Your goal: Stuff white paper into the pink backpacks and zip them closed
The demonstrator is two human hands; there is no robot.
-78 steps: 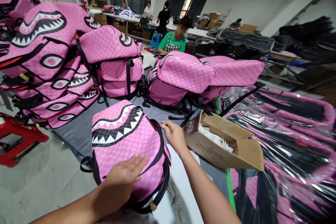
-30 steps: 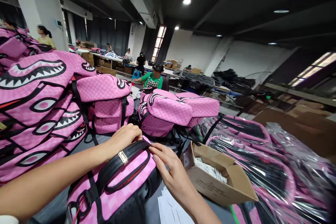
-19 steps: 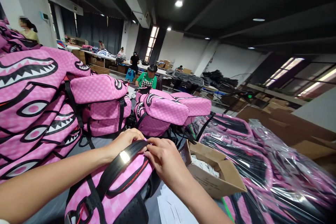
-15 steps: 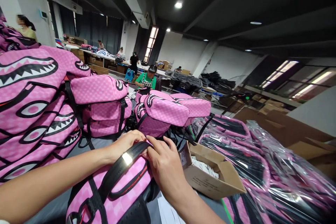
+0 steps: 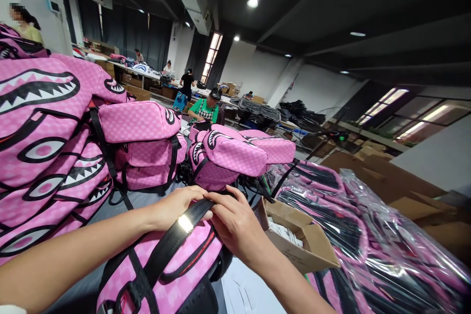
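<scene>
A pink checked backpack [image 5: 191, 260] with black trim lies in front of me. Its black strap [image 5: 167, 250], with a shiny gold metal plate [image 5: 185, 223] on it, arches up across the bag. My left hand [image 5: 180, 208] grips the strap's far end from the left, fingers bent round it. From the right, my right hand [image 5: 235, 223] pinches the same end, its fingertips meeting those of the left. What lies between the fingertips is hidden.
Stacked pink shark-face backpacks [image 5: 40, 142] rise at the left, with more backpacks [image 5: 235, 152] ahead. An open cardboard box [image 5: 312, 240] holding white packets stands right. White paper [image 5: 243, 287] lies beside the bag. Plastic-wrapped backpacks [image 5: 331, 216] fill the right. A co-worker in green [image 5: 206, 108] sits beyond.
Both hands and the strap have shifted slightly to the right in view, still together at the strap's end. More of the white paper shows beneath my right arm.
</scene>
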